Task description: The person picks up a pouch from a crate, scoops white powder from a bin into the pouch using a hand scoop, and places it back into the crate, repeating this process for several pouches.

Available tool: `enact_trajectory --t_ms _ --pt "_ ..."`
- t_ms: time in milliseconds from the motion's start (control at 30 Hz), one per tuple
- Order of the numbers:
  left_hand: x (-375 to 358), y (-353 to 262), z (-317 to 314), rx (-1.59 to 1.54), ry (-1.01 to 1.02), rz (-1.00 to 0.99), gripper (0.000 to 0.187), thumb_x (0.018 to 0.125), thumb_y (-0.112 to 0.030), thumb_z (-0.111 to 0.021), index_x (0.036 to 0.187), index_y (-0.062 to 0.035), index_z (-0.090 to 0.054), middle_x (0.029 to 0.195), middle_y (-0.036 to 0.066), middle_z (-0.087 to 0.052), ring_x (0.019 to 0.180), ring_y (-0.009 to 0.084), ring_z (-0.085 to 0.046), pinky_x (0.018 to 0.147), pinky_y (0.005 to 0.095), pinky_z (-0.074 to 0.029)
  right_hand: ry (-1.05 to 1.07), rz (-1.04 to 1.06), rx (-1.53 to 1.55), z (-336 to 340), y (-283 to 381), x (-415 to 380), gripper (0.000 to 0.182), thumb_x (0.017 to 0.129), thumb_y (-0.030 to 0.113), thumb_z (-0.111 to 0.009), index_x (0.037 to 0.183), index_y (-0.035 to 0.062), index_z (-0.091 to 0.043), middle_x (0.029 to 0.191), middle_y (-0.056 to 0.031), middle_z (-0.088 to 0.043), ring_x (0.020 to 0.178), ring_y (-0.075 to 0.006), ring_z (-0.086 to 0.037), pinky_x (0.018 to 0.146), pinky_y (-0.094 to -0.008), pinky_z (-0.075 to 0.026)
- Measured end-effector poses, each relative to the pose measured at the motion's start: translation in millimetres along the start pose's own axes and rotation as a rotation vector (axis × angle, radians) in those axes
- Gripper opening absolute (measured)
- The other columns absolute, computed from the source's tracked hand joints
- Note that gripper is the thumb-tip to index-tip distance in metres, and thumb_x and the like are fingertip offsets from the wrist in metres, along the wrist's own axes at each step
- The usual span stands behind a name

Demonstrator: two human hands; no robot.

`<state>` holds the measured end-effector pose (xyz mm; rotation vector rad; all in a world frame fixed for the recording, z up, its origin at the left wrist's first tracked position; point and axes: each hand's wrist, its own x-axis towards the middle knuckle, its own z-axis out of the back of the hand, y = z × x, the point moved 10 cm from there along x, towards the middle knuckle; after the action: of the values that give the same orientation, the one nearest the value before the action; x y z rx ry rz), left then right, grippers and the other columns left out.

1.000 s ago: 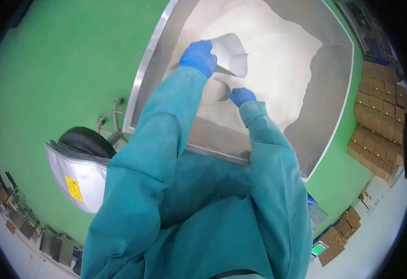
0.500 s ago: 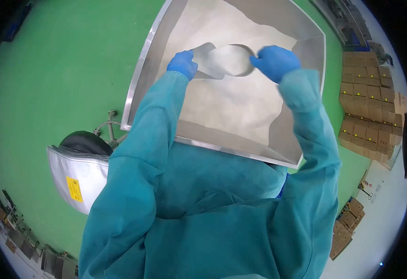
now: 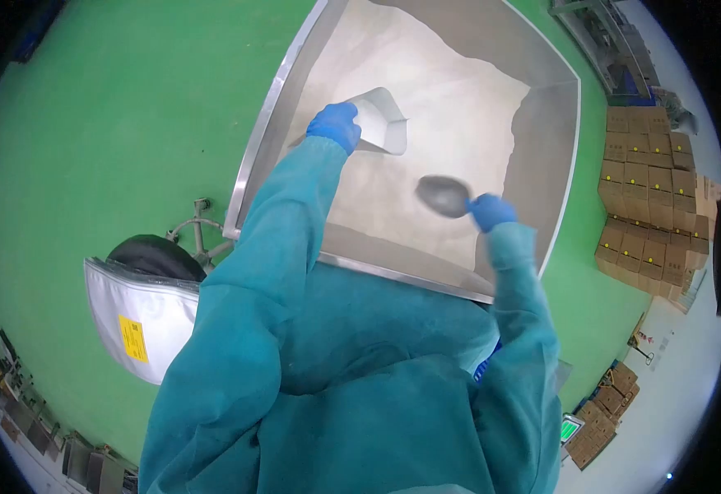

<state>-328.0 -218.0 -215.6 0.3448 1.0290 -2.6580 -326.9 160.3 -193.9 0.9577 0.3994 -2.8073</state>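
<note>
In the head view, my blue-gloved left hand [image 3: 335, 127] is closed round a pale grey, open-mouthed bag [image 3: 396, 136], its mouth facing right and white showing inside. My right hand [image 3: 492, 212], also gloved in blue, grips the handle of a round metal scoop [image 3: 443, 196]. The scoop is smeared by motion and looks grey, with no heap of powder seen in it. Both hands are over a large metal bin [image 3: 546, 156] holding a broad bed of white powder [image 3: 451, 90]. The scoop is apart from the bag, nearer to me.
The bin's front rim [image 3: 402, 280] runs close to my body. At the left stand a black round seat [image 3: 156, 257] and a silvery bag [image 3: 142, 325] with a yellow label. Stacked cartons [image 3: 644, 198] line the right side, on a green floor [image 3: 122, 123].
My right hand has drawn the scoop down and away from the bag's mouth. White powder that heaped the scoop no longer shows in it. My left hand and the bag shifted slightly right and down.
</note>
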Motion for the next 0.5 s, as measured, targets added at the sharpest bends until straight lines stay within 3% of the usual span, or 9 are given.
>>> enact_trajectory --t_ms 67,133,167,200,267,300,367,433,500 --pt "-3.3 -2.2 0.2 -0.018 0.010 -0.021 0.027 0.076 -0.023 -0.053 0.098 -0.0120 -0.065 0.108 0.012 -0.060 0.099 0.0325 -0.056 0.086 0.0394 -0.045 0.162 0.174 0.086 -72.8 40.3 28.7 0.051 0.087 0.051 -0.043 0.106 0.0075 -0.062 0.110 -0.0169 -0.059 0.106 -0.0341 -0.053 0.092 -0.0409 -0.041" --pt "1.5 -1.4 -2.4 0.029 0.003 -0.037 0.021 0.076 -0.022 -0.054 0.089 -0.0116 -0.066 0.101 0.013 -0.062 0.093 0.0327 -0.058 0.082 0.0394 -0.046 -0.114 0.321 0.245 3.0 106.3 19.7 0.054 0.089 0.046 -0.042 0.120 0.0026 -0.051 0.124 -0.0140 -0.052 0.114 -0.0304 -0.048 0.098 -0.0372 -0.038" --pt "1.8 -0.9 -5.7 0.053 0.004 -0.042 0.018 0.076 -0.021 -0.054 0.085 -0.0114 -0.067 0.097 0.013 -0.063 0.091 0.0328 -0.059 0.081 0.0394 -0.047 -0.248 0.246 0.607 33.7 113.6 33.9 0.059 0.086 0.049 -0.049 0.122 0.0024 -0.049 0.125 -0.0136 -0.051 0.114 -0.0302 -0.049 0.098 -0.0362 -0.037" --pt "-0.5 -1.1 -7.8 0.064 0.004 -0.050 0.018 0.076 -0.021 -0.054 0.084 -0.0105 -0.067 0.094 0.014 -0.063 0.088 0.0333 -0.059 0.080 0.0399 -0.047 -0.439 0.320 0.808 79.1 132.0 29.6 0.058 0.083 0.051 -0.053 0.118 0.0050 -0.053 0.119 -0.0146 -0.055 0.110 -0.0298 -0.052 0.096 -0.0361 -0.039" --pt "-3.5 -5.0 -3.5 0.088 -0.004 -0.084 0.018 0.076 -0.020 -0.055 0.083 -0.0087 -0.067 0.087 0.015 -0.064 0.083 0.0345 -0.060 0.078 0.0410 -0.048 -0.218 0.300 0.655 98.4 171.6 55.6 0.049 0.081 0.049 -0.054 0.109 0.0093 -0.061 0.106 -0.0155 -0.061 0.103 -0.0301 -0.057 0.089 -0.0365 -0.043" --pt "-2.1 -3.4 -9.0 0.162 0.006 -0.113 0.018 0.077 -0.020 -0.055 0.083 -0.0081 -0.067 0.085 0.015 -0.064 0.081 0.0341 -0.061 0.076 0.0406 -0.048 -0.097 0.230 0.526 65.5 181.3 104.3 0.041 0.078 0.044 -0.055 0.099 0.0110 -0.066 0.098 -0.0142 -0.064 0.096 -0.0303 -0.060 0.085 -0.0369 -0.046" --pt "9.9 4.7 -12.6 0.309 0.017 -0.189 0.018 0.078 -0.020 -0.056 0.084 -0.0070 -0.067 0.082 0.016 -0.064 0.079 0.0335 -0.062 0.074 0.0400 -0.049 -0.296 0.323 0.392 84.2 174.5 105.4 0.028 0.076 0.035 -0.057 0.089 0.0118 -0.067 0.090 -0.0139 -0.064 0.089 -0.0326 -0.060 0.079 -0.0398 -0.047" --pt "-36.8 -14.9 43.0 0.042 0.047 -0.179 0.023 0.080 -0.025 -0.052 0.085 -0.0096 -0.068 0.087 0.017 -0.064 0.082 0.0355 -0.061 0.074 0.0424 -0.049 -0.426 0.464 0.367 114.1 158.6 49.8 0.026 0.075 0.033 -0.059 0.087 0.0112 -0.067 0.089 -0.0137 -0.064 0.088 -0.0337 -0.059 0.077 -0.0413 -0.047" --pt "-62.8 -7.7 10.6 0.141 0.178 -0.307 0.023 0.081 -0.026 -0.053 0.084 -0.0091 -0.068 0.086 0.018 -0.063 0.079 0.0356 -0.061 0.070 0.0426 -0.048 -0.344 0.410 0.374 112.1 140.7 -21.9 0.020 0.074 0.028 -0.060 0.085 0.0121 -0.067 0.087 -0.0129 -0.064 0.084 -0.0341 -0.060 0.074 -0.0420 -0.047"
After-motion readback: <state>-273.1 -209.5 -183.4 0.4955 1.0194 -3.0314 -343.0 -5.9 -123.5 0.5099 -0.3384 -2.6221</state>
